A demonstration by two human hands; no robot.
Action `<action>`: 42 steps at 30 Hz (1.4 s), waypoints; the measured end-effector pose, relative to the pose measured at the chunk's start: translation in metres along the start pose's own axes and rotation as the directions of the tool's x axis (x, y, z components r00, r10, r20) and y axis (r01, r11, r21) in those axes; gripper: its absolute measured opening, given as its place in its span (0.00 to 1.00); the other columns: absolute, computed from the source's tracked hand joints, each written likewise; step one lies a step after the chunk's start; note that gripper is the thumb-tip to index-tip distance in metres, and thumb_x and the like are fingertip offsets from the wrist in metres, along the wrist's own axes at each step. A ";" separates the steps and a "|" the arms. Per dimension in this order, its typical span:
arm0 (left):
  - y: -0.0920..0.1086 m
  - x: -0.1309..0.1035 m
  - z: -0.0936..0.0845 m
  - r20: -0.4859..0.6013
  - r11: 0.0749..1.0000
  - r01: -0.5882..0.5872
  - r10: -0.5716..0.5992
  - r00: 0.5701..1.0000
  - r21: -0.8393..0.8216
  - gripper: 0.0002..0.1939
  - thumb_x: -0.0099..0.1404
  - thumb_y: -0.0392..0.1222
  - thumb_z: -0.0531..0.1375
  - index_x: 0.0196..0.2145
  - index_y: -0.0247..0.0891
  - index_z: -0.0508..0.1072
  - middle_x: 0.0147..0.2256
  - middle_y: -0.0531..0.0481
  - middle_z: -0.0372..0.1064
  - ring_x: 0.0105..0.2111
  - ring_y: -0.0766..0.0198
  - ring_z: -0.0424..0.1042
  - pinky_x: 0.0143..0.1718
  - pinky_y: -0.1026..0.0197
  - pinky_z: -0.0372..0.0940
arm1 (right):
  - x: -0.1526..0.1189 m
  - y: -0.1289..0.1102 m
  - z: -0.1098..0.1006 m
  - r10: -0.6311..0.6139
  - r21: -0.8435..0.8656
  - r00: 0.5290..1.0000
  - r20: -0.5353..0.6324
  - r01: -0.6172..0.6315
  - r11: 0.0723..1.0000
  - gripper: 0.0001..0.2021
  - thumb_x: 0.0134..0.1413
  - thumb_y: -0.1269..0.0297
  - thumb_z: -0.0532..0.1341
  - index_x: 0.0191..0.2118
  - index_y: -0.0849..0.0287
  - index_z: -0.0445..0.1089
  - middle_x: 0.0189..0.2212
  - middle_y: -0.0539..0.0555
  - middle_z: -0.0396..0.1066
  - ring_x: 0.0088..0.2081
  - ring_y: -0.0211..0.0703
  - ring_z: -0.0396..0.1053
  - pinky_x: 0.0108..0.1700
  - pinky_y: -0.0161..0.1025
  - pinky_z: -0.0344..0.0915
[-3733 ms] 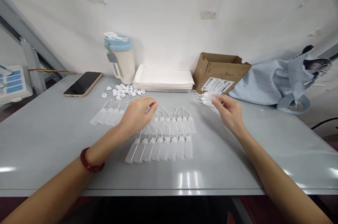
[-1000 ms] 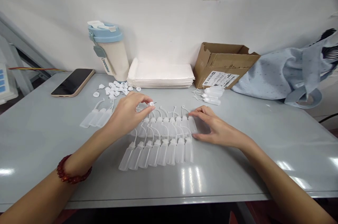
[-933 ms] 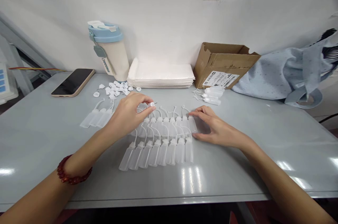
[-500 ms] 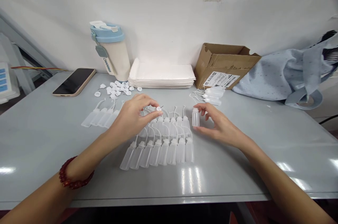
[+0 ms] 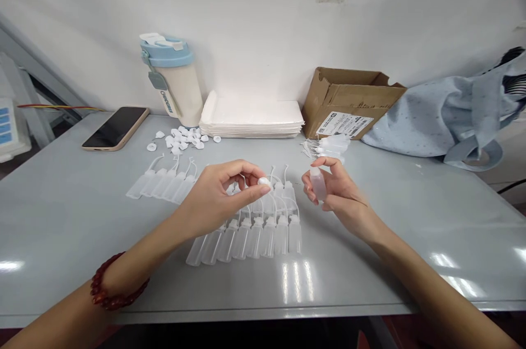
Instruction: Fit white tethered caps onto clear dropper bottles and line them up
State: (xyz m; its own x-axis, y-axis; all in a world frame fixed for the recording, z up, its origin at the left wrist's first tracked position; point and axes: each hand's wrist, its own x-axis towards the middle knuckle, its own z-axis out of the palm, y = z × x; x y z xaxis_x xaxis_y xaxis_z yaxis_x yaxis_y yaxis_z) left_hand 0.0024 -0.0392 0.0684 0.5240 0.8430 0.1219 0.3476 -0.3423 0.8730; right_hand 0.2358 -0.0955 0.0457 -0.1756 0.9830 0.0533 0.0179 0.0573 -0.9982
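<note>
Pinched between thumb and fingertips of my left hand (image 5: 224, 193) is a small white cap (image 5: 263, 181). My right hand (image 5: 343, 190) holds a small translucent bottle (image 5: 318, 183), tilted, with its white top up. Under and in front of my left hand lie two rows of clear bottles (image 5: 255, 238) with thin curved tubes; part of the back row is hidden by the hand. More such bottles (image 5: 161, 183) lie to the left. Loose white caps (image 5: 181, 139) are heaped behind them. A small pile of tubed bottles (image 5: 335, 143) lies behind my right hand.
A phone (image 5: 116, 127) and a blue-lidded tumbler (image 5: 181, 83) stand or lie at the back left. White padded sheets (image 5: 252, 118) are stacked against the wall. At the back right are an open cardboard box (image 5: 355, 101) and a light blue bag (image 5: 423, 113).
My left hand has moved right with the white cap. My right hand has shifted slightly right and turned, tilting the bottle it holds.
</note>
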 end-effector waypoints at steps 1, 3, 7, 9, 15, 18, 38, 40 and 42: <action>0.000 -0.001 0.002 0.017 1.000 0.000 0.001 1.000 -0.021 0.10 0.61 0.48 0.61 0.35 0.40 0.73 0.32 0.53 0.71 0.32 0.66 0.68 0.32 0.65 0.65 | -0.001 -0.001 0.002 0.008 -0.002 1.000 0.010 -0.008 1.000 0.20 0.47 0.76 0.52 0.45 0.48 0.54 0.31 0.47 0.59 0.31 0.38 0.55 0.33 0.37 0.54; 0.001 -0.002 0.007 0.053 0.998 -0.001 0.004 0.999 -0.056 0.09 0.61 0.47 0.61 0.36 0.40 0.73 0.33 0.53 0.71 0.33 0.66 0.69 0.33 0.65 0.65 | -0.004 -0.001 0.007 0.009 -0.053 1.000 0.017 -0.008 0.999 0.12 0.58 0.70 0.51 0.46 0.49 0.55 0.31 0.48 0.59 0.32 0.38 0.55 0.35 0.38 0.55; 0.001 -0.003 0.015 0.102 0.996 -0.004 0.013 0.995 -0.091 0.08 0.62 0.46 0.60 0.37 0.40 0.73 0.33 0.54 0.72 0.33 0.67 0.69 0.33 0.66 0.66 | -0.008 0.000 0.013 -0.008 -0.256 0.999 0.037 0.017 0.967 0.09 0.65 0.62 0.47 0.50 0.49 0.56 0.34 0.49 0.59 0.34 0.39 0.58 0.39 0.39 0.58; 0.002 -0.003 0.017 0.102 0.996 0.004 0.005 0.995 -0.084 0.08 0.62 0.45 0.60 0.37 0.40 0.73 0.33 0.54 0.72 0.33 0.67 0.69 0.34 0.65 0.66 | -0.009 0.003 0.013 -0.034 -0.363 0.998 0.061 0.054 0.930 0.11 0.65 0.63 0.48 0.52 0.50 0.54 0.37 0.51 0.61 0.36 0.39 0.60 0.40 0.39 0.59; 0.002 -0.004 0.018 0.091 0.995 0.035 -0.026 0.996 -0.094 0.09 0.63 0.47 0.60 0.38 0.41 0.74 0.34 0.53 0.72 0.35 0.65 0.70 0.36 0.64 0.66 | -0.008 0.011 0.014 -0.263 -0.617 0.954 0.143 0.294 0.730 0.16 0.63 0.70 0.51 0.54 0.52 0.51 0.41 0.54 0.66 0.33 0.38 0.67 0.35 0.38 0.66; 0.001 -0.004 0.021 0.107 0.990 0.036 -0.022 0.994 -0.134 0.09 0.63 0.46 0.60 0.38 0.41 0.74 0.35 0.54 0.73 0.36 0.66 0.71 0.37 0.64 0.66 | -0.008 0.013 0.016 -0.363 -0.700 0.917 0.168 0.370 0.611 0.17 0.61 0.73 0.53 0.53 0.53 0.53 0.44 0.56 0.66 0.37 0.41 0.70 0.36 0.38 0.68; -0.005 -0.007 0.031 0.070 0.974 -0.223 0.220 0.973 0.045 0.03 0.64 0.36 0.59 0.36 0.36 0.73 0.30 0.53 0.72 0.30 0.69 0.69 0.32 0.66 0.64 | -0.012 0.014 0.021 -0.353 -0.582 0.911 0.212 0.408 0.704 0.26 0.60 0.76 0.52 0.59 0.53 0.42 0.46 0.59 0.72 0.48 0.44 0.71 0.44 0.43 0.70; -0.006 -0.008 0.030 0.063 0.954 -0.288 0.284 0.957 0.083 0.04 0.64 0.35 0.58 0.36 0.36 0.73 0.30 0.52 0.72 0.30 0.68 0.69 0.33 0.65 0.64 | -0.013 0.010 0.022 -0.272 -0.533 0.946 0.178 0.325 0.781 0.24 0.61 0.72 0.53 0.57 0.53 0.43 0.44 0.58 0.73 0.42 0.43 0.73 0.40 0.41 0.70; -0.007 -0.009 0.030 0.080 0.931 -0.350 0.343 0.936 0.105 0.05 0.64 0.34 0.57 0.37 0.37 0.72 0.32 0.51 0.72 0.33 0.66 0.69 0.35 0.64 0.64 | -0.015 0.003 0.023 -0.152 -0.468 0.977 0.151 0.206 0.859 0.21 0.61 0.70 0.53 0.56 0.53 0.44 0.41 0.56 0.74 0.34 0.40 0.73 0.33 0.38 0.67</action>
State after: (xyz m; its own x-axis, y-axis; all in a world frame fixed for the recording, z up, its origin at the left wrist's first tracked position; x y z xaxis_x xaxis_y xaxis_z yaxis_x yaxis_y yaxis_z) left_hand 0.0185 -0.0563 0.0471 0.6716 0.6388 0.3755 0.2222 -0.6570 0.7204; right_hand 0.2159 -0.1136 0.0412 -0.3227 0.9252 0.1996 0.4400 0.3334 -0.8338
